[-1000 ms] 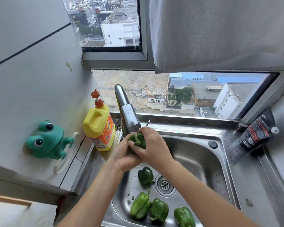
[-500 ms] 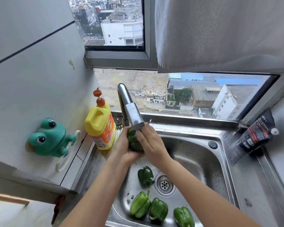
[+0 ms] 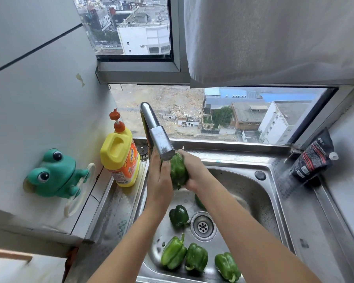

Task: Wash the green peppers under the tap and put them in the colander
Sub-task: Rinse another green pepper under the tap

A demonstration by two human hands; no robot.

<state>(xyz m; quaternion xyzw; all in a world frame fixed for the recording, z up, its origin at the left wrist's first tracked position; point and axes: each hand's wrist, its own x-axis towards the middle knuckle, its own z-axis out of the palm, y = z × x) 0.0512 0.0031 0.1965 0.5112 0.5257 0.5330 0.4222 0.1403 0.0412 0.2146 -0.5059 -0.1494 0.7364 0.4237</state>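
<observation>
Under the tap's spout I hold a green pepper between both hands. My left hand presses flat against its left side and my right hand cups it from the right. Several more green peppers lie in the steel sink: a dark one beside the drain, one partly hidden under my right forearm, and three along the near edge. No colander is in view.
A yellow detergent bottle stands left of the tap. A green frog holder hangs on the left wall. A black pouch leans in the right corner by the window. A white cloth hangs above.
The pepper has been turned between my hands and now shows more of its side. My left hand has flattened against it and both hands sit a little higher under the spout.
</observation>
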